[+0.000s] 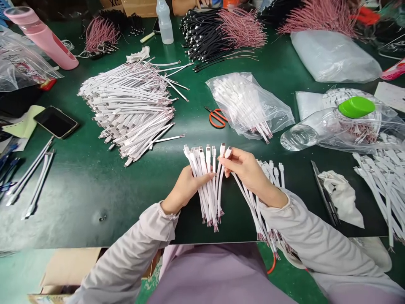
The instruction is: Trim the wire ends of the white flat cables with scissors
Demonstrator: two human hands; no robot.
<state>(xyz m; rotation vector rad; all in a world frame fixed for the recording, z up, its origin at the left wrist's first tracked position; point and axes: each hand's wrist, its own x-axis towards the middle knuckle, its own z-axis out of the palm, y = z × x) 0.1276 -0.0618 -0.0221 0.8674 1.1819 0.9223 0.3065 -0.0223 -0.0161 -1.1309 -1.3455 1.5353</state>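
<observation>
My left hand [186,186] is closed around a bunch of short white USB cables [205,196], connectors up and stripped reddish wire ends down. Beside it, my right hand [245,171] pinches the connector end of one or two white cables at the bunch's right side. Under my right forearm lies another group of white cables [253,211], partly hidden by the sleeve. A large pile of similar white cables [133,105] lies beyond my left hand. Past my right hand sits a clear bag of white cables [242,101].
Orange-handled scissors [217,118] lie near the bag. At right are a clear bottle with a green cap [357,107], tweezers [324,192] and a crumpled white cloth [341,196]. A phone [56,122] and pink bottle [44,38] are at left. Black cables [205,33] lie at the back.
</observation>
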